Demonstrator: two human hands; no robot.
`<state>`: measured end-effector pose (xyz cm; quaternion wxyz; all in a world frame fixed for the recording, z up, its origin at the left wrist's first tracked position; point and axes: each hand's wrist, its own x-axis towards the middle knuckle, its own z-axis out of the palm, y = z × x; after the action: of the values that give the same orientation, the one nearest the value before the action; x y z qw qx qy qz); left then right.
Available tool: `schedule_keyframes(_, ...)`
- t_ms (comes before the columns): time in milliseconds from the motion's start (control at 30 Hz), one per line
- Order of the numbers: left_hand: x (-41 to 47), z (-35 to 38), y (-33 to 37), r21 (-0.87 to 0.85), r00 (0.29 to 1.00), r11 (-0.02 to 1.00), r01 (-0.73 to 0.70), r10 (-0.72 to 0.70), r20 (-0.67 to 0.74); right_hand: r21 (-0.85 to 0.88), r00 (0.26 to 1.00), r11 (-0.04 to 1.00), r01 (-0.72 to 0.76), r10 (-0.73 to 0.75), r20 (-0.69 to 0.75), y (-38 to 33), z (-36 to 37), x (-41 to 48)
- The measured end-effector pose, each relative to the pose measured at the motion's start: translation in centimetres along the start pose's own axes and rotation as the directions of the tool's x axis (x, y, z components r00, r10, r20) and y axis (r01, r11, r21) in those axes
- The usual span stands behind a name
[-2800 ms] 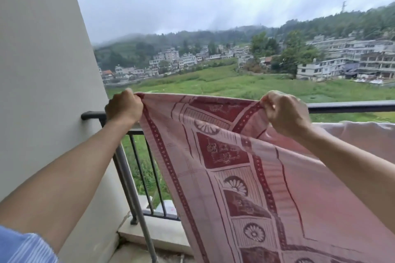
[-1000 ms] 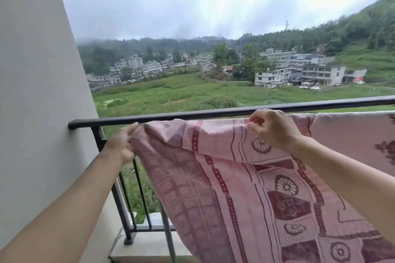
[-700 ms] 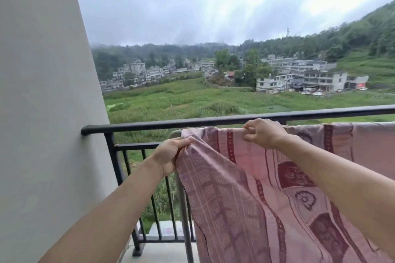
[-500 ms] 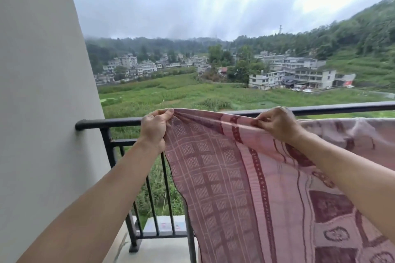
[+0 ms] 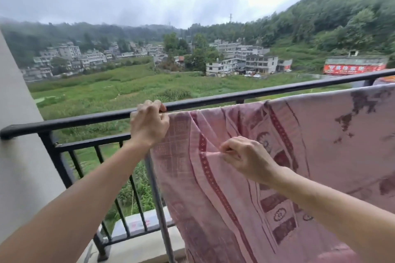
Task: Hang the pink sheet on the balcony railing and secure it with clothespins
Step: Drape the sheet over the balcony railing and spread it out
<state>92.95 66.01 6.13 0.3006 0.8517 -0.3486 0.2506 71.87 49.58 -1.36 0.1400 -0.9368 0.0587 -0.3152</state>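
Green fields [image 5: 128,87] and a hillside village lie beyond the balcony, with a pale wall [image 5: 15,156] at nine o'clock. From that wall the black balcony railing [image 5: 85,116] runs across toward three o'clock. My left hand [image 5: 148,123] is near the middle of the view, fingers curled over the top rail and gripping the end of the pink sheet [image 5: 224,209] against it. From there the sheet's top edge follows the rail toward three o'clock, and the cloth hangs down to six o'clock on my side. I cannot tell whether it laps over the rail further along. My right hand [image 5: 245,158], at about four o'clock from the left one, pinches a small fold of cloth below the rail. I judge this to be the hanging step, squaring the sheet, since no clothespin is in sight. Next I should pull out the creases between my hands, level the edge, then free one hand for a pin while the other guards the corner.
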Motion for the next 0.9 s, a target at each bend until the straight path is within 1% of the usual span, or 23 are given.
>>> schedule_keyframes(67, 0.0, 1.9, 2.5, 0.058, 0.992, 0.993, -0.1, 0.096, 0.081, -0.035, 0.995, 0.995, -0.095, 0.096, 0.019, 2.5, -1.2, -0.5)
schedule_keyframes(167, -0.1, 4.6, 5.8, 0.172, 0.958, 0.954, -0.246, 0.212, 0.194, -0.106, 0.954, 0.948, -0.299, 0.294, -0.063, 7.6, -4.5, -1.4)
schedule_keyframes(233, -0.1, 5.9, 7.8, 0.235, 0.944, 0.927, -0.293, 0.241, 0.225, -0.096, 0.896, 0.893, -0.439, 0.428, -0.119, 11.2, -7.1, -2.6)
schedule_keyframes(333, -0.1, 7.5, 11.3, 0.217, 0.928, 0.913, -0.345, 0.297, 0.226, -0.071, 0.797, 0.8, -0.595, 0.578, -0.174, 16.4, -10.5, -5.3)
schedule_keyframes(433, -0.5, 9.2, 16.0, 0.21, 0.91, 0.899, -0.383, 0.33, 0.25, 0.023, 0.679, 0.692, -0.722, 0.713, -0.175, 21.5, -13.6, -8.1)
schedule_keyframes(500, -0.8, 10.6, 19.2, 0.211, 0.908, 0.897, -0.388, 0.333, 0.254, 0.078, 0.614, 0.633, -0.77, 0.769, -0.178, 25.0, -15.5, -10.0)
schedule_keyframes(667, -1.6, 15.1, 27.7, 0.183, 0.894, 0.883, -0.431, 0.39, 0.222, 0.231, 0.486, 0.514, -0.826, 0.858, -0.17, 33.2, -20.7, -14.4)
schedule_keyframes(733, -2.0, 16.9, 31.4, 0.166, 0.891, 0.886, -0.434, 0.395, 0.223, 0.263, 0.454, 0.48, -0.837, 0.877, -0.156, 36.1, -22.6, -16.3)
schedule_keyframes(833, -2.1, 19.4, 36.6, 0.154, 0.909, 0.906, -0.395, 0.362, 0.205, 0.266, 0.422, 0.445, -0.855, 0.895, -0.143, 39.9, -25.5, -18.9)
schedule_keyframes(900, -1.7, 20.9, 40.0, 0.143, 0.897, 0.891, -0.431, 0.406, 0.176, 0.276, 0.395, 0.422, -0.863, 0.906, -0.152, 42.3, -27.5, -20.2)
